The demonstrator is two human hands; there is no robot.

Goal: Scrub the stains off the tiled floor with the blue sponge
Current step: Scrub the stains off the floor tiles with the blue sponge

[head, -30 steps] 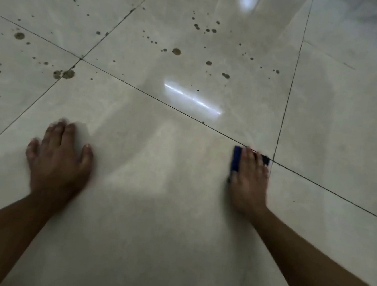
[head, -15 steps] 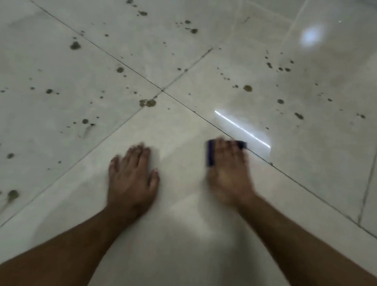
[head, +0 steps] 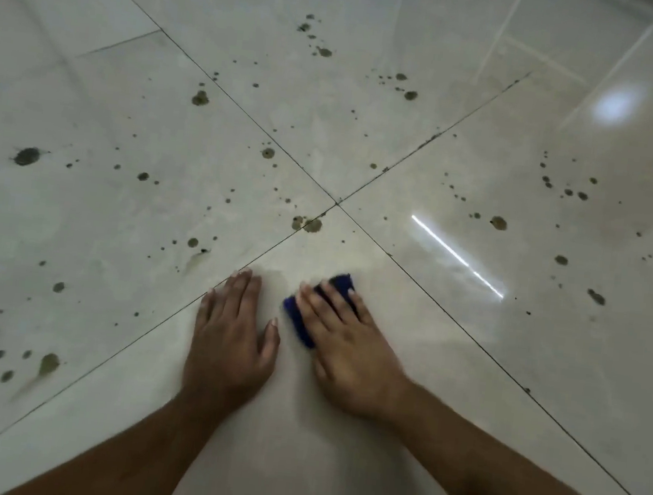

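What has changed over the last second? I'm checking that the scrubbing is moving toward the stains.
The right hand slid the blue sponge left along the near tile, from beside the right-hand grout line to near the four-tile corner, ending beside the left hand. The head camera swung left too. Unchanged: the right hand presses the sponge, the left hand lies flat on the floor, and the stains beyond remain.
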